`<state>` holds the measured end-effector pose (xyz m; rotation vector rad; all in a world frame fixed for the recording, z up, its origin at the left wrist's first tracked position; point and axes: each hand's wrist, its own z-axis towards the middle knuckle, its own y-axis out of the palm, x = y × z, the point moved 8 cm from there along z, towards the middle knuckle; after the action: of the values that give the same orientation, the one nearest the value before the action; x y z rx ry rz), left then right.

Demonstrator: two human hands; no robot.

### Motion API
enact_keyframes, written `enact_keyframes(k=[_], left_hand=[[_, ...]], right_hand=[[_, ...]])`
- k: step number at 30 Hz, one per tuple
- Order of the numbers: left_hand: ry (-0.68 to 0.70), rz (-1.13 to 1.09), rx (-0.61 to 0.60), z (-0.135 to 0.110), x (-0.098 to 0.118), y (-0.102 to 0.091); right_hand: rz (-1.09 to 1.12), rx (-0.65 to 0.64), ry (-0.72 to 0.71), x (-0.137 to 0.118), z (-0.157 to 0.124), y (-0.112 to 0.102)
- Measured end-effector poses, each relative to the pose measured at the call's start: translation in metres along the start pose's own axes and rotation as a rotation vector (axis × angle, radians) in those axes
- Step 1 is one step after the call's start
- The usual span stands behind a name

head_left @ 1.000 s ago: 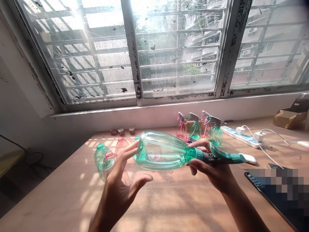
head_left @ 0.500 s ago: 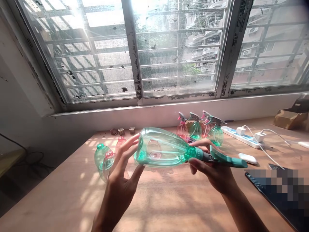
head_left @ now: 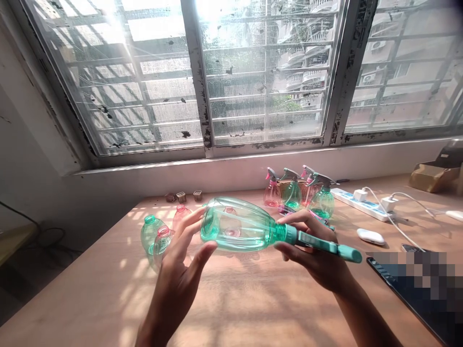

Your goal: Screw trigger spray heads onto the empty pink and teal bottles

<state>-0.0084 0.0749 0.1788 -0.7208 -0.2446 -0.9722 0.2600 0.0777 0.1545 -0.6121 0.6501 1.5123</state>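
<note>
A clear green spray bottle is held on its side above the table, its base toward the left. My left hand curves round the base, thumb below and fingers behind. At the neck, my right hand grips just by the teal collar, and the grey and teal spray head points right over that hand. A thin straw shows through the bottle's wall. Beside my left hand stand an open green bottle and two pink bottles without heads, one nearer and one behind.
Several pink and green bottles with spray heads stand at the back, near loose spray heads. A white power strip, a white case and a dark phone lie right. Small square pots sit near the wall.
The spray bottle has turned about its long axis, so its trigger now lies in line over the head. It has also shifted slightly left and down, with both hands still on it.
</note>
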Motion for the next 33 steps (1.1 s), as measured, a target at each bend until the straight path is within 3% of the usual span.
enact_keyframes(k=[9,13,20,27,33], left_hand=[[0.159,0.047,-0.006,-0.001,0.022,0.004],[0.127,0.036,-0.052,-0.002,0.020,0.006],[-0.017,-0.052,0.012,0.003,0.001,0.004],[0.127,0.006,0.123,0.003,0.016,-0.002],[0.083,0.001,-0.010,0.003,0.015,0.003]], right_hand=[[0.069,-0.007,0.088,0.017,0.001,-0.009],[0.063,-0.013,0.052,0.010,0.001,-0.006],[0.048,-0.025,0.014,0.002,0.001,0.001],[0.075,-0.036,0.094,0.014,0.001,-0.004],[0.063,-0.057,0.075,0.010,0.000,0.002]])
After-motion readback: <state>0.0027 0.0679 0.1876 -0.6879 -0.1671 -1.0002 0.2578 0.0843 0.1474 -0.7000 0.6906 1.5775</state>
